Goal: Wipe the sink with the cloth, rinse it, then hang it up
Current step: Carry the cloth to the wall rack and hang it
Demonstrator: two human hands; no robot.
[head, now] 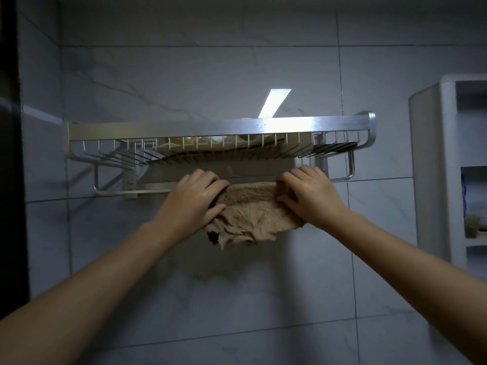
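A crumpled tan cloth [250, 214] lies draped over the towel bar [147, 191] that runs under a wall-mounted metal rack [200, 127]. Its lower edge hangs ragged against the tiles. My left hand [196, 198] grips the cloth's left end at the bar, fingers curled over the top and thumb beneath. At the right end, my right hand [308, 192] pinches the cloth in the same way. The sink is out of view.
The rack's wire basket [332, 148] holds pale yellowish items behind its slats. A white shelf unit [434, 167] stands at the right with small things on its shelves. A dark door frame [10, 154] edges the left. Grey marble tiles [237, 299] cover the wall.
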